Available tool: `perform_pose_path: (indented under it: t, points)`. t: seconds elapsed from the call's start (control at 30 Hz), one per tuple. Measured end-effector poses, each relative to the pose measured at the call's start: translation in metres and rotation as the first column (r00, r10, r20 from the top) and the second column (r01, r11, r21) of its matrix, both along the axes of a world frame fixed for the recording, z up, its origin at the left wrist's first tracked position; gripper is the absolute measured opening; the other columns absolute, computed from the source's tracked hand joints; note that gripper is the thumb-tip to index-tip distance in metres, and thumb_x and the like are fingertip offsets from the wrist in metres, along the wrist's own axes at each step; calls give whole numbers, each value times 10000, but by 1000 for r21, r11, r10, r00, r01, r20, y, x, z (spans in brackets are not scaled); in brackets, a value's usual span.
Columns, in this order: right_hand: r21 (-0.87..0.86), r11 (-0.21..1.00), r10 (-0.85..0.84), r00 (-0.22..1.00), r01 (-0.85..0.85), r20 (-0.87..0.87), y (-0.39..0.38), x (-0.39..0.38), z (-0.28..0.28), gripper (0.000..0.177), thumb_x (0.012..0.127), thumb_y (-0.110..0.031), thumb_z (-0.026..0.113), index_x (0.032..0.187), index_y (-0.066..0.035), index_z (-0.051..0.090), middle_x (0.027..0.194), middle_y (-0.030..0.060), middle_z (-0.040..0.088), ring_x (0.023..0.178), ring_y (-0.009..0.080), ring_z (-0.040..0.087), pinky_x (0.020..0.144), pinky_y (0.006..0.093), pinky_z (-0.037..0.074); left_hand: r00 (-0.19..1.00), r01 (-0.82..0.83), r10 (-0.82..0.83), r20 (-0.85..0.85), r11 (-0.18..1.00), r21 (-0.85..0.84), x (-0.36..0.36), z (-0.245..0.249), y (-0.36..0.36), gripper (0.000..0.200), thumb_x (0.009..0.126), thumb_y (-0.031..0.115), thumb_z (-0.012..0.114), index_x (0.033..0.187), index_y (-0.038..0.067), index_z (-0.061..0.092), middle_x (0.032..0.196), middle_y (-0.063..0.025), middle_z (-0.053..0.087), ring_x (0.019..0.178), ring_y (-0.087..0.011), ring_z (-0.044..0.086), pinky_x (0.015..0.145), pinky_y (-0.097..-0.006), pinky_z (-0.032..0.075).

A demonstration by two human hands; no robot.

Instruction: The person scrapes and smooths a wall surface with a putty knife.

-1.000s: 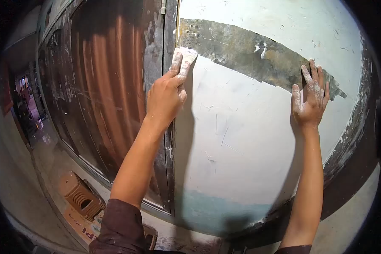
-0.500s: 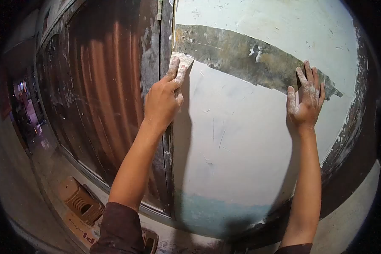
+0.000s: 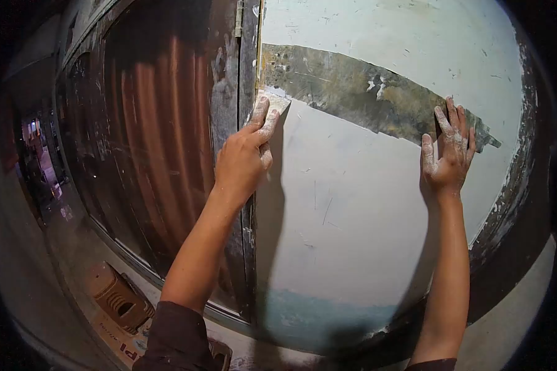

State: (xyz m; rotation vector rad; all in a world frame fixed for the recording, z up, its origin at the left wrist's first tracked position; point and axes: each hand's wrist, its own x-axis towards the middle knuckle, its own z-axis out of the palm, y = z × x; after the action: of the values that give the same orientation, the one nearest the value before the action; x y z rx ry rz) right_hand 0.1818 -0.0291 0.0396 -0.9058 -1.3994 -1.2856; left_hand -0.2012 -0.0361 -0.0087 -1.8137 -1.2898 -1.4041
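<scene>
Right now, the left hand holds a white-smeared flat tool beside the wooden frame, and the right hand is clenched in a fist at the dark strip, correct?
Not quite: in the head view, the right hand is spread open, not clenched, at the dark strip. The left hand does hold the flat tool.

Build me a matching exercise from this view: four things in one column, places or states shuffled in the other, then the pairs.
1. Powder-dusted left hand
2. Powder-dusted right hand
3. Long grey-brown strip
4. Brown slotted plastic object

A. Fingers spread against the white-coated wall
B. Low at the picture's left
C. Gripping a flat, white-smeared tool
D. Crossing the wall below its upper white area

Pairs: 1-C; 2-A; 3-D; 4-B
</scene>
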Motion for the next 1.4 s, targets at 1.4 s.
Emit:
perform_pose_path:
  t: [1.4]
  points:
    - [-4, 1000, 4, 1000, -4, -10, -6, -5, 0, 568, 899, -232, 662, 1455, -255, 548, 1626, -14, 440, 1534, 245, 337, 1260, 513, 157, 985, -155, 149, 88, 986, 58, 2, -6, 1, 600, 844, -42, 593, 1380, 217, 670, 1581, 32, 481, 1105, -303, 707, 912, -374, 581]
